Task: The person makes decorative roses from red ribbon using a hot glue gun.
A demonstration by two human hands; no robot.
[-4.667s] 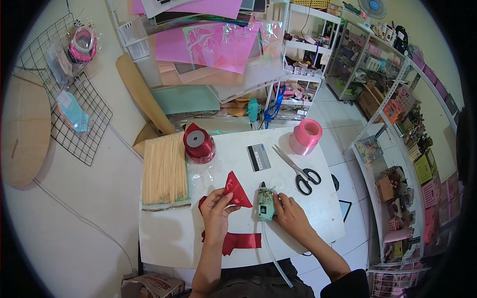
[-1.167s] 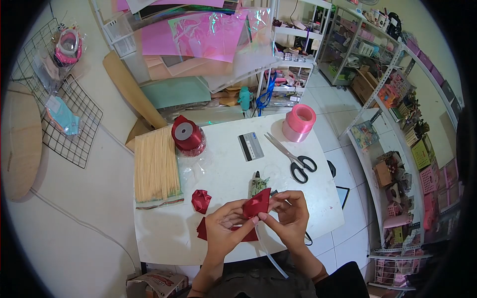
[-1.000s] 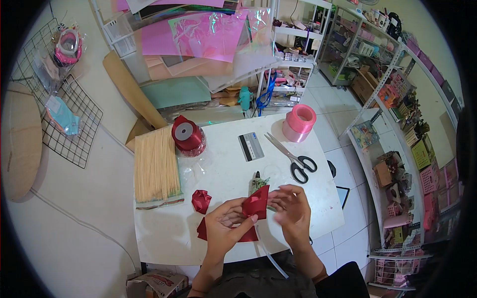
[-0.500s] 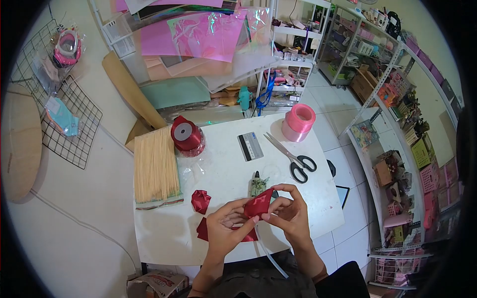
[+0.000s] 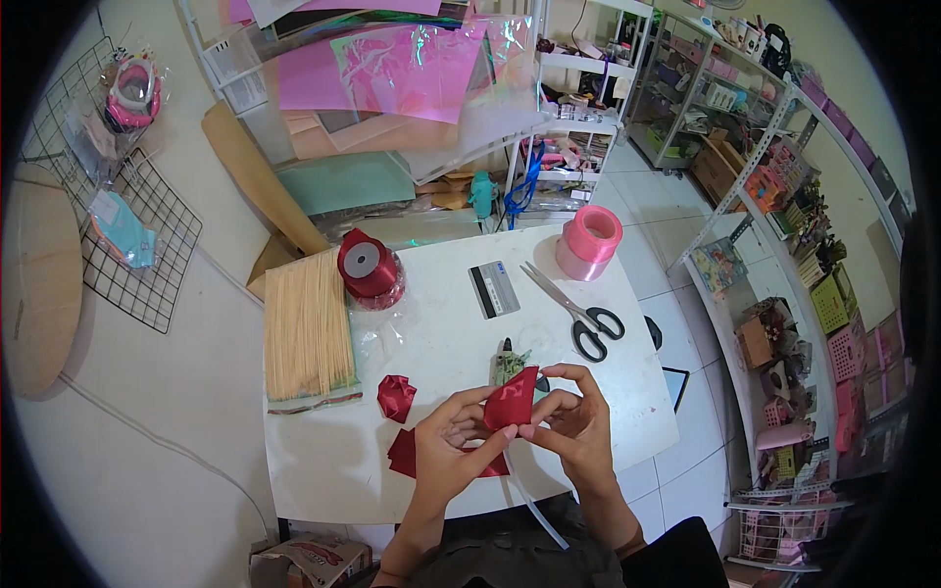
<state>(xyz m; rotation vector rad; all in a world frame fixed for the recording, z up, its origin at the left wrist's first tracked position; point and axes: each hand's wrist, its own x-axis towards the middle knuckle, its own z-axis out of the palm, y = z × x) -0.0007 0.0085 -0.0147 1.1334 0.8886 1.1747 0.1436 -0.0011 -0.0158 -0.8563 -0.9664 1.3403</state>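
Note:
A folded piece of shiny red ribbon is held up between both hands over the front of the white table. My left hand pinches its left side and lower edge. My right hand grips the lower right corner with the thumb, its fingers bent behind and above. Below lie more red ribbon pieces, partly hidden by my left hand. To the left rests a folded red ribbon piece. Just behind the hands is a small green-and-white bundle. A thin white strip hangs over the front edge.
On the table are bamboo sticks, a red ribbon roll, a grey card, black-handled scissors and pink ribbon rolls. Shelves stand at the right. A cardboard box sits below the front left.
The red ribbon piece has turned slightly and shows a broader, more upright face. My left hand has shifted slightly to the right.

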